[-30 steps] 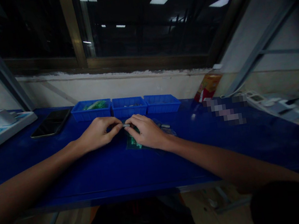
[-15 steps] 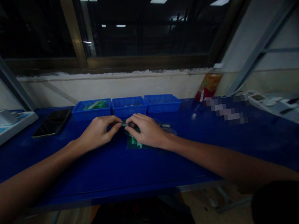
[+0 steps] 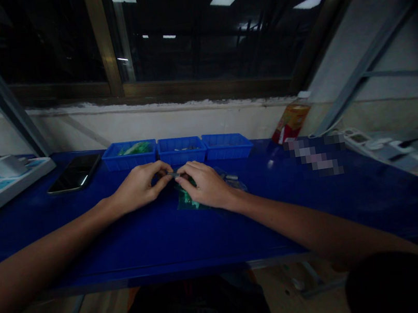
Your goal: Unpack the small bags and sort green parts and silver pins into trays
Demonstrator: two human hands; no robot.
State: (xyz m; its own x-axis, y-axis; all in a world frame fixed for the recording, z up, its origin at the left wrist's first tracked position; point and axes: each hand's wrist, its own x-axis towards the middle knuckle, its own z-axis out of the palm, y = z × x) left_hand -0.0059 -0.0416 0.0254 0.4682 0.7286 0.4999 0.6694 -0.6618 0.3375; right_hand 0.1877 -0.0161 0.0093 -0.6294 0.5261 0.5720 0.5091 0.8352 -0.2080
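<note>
Between my two hands is a small grey piece (image 3: 173, 174), too small to identify. The thumb and fingers of my left hand (image 3: 145, 186) pinch its left end. My right hand (image 3: 206, 184) pinches the right end, fingertips close to those of the left. Beneath my right hand lies a clear plastic bag with green pieces (image 3: 190, 201), partly covered by the palm. Some small silvery parts (image 3: 231, 177) in clear plastic show just beyond my right wrist.
Behind my hands stand a blue bin with green pieces (image 3: 130, 155), a middle bin with small parts (image 3: 181, 151) and a right-hand blue bin (image 3: 227, 146). A phone (image 3: 75, 174) and a power strip (image 3: 9, 186) lie left. A bottle (image 3: 292, 120) and another power strip (image 3: 388, 148) are right.
Both hands keep their pinch on the small grey piece, with only slight finger movement. The whole view has shifted very slightly.
</note>
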